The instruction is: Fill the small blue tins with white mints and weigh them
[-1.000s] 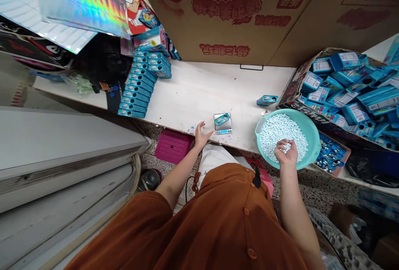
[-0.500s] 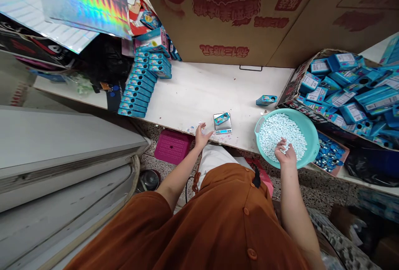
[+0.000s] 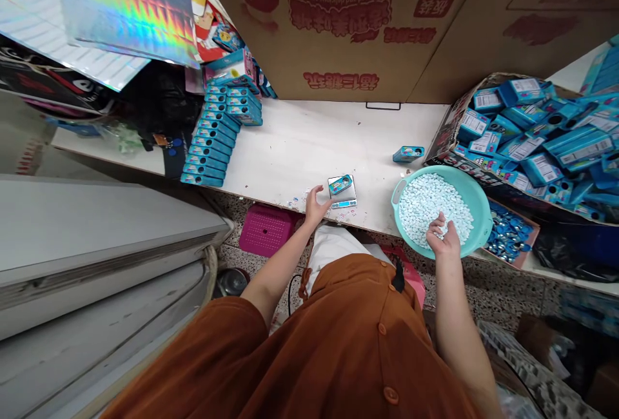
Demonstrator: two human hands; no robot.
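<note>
Beside a small silver scale at the table's front edge is my left hand, its fingers apart and nothing between them. A small blue box lies on the scale's plate. My right hand is over the front part of a turquoise basin, palm up with the fingers curled, at the white candies. Whether candies lie in its fingers is too small to tell. A single blue box stands behind the basin.
Blue boxes stand in stacked rows at the left. A carton full of blue boxes is at the right, with a tray of blue caps before it. A large cardboard box stands at the back.
My left hand has moved slightly closer to the box on the scale, and that box sits turned a little differently. My right hand stays at the candies. The whole view has shifted slightly.
</note>
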